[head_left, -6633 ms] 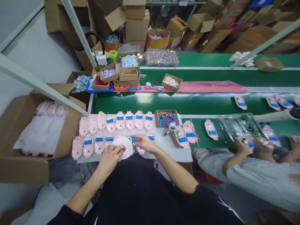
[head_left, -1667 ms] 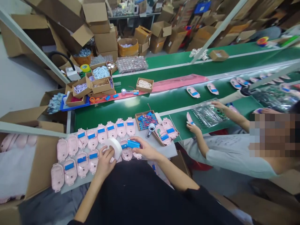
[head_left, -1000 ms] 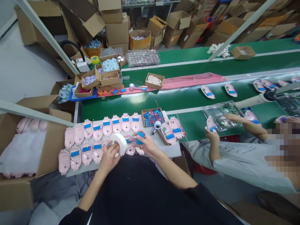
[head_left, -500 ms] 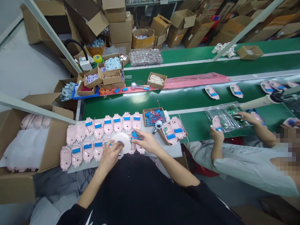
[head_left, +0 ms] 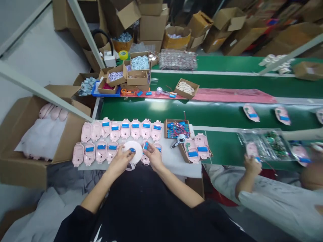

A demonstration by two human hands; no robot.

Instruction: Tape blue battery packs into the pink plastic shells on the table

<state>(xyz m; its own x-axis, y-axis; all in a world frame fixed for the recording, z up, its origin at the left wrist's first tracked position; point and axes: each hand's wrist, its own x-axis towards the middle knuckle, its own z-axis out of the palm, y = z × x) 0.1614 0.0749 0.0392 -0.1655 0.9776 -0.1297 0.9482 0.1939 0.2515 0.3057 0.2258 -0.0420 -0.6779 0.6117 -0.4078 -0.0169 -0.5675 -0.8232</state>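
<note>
White-sheeted surface point(head_left: 174, 161), two rows of pink shells point(head_left: 125, 135), two hands at the near row.
The left hand point(head_left: 122, 162) has its grip closed on a white roll point(head_left: 138, 152), fingers at the centre hole; just beside it, the right hand point(head_left: 154, 156) pinches a small blue block point(head_left: 145, 146).

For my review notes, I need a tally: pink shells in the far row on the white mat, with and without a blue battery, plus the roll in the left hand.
Pink shells with a blue battery: 6
Plain pink shells: 2
White roll in the left hand: 1
Total: 9
</note>
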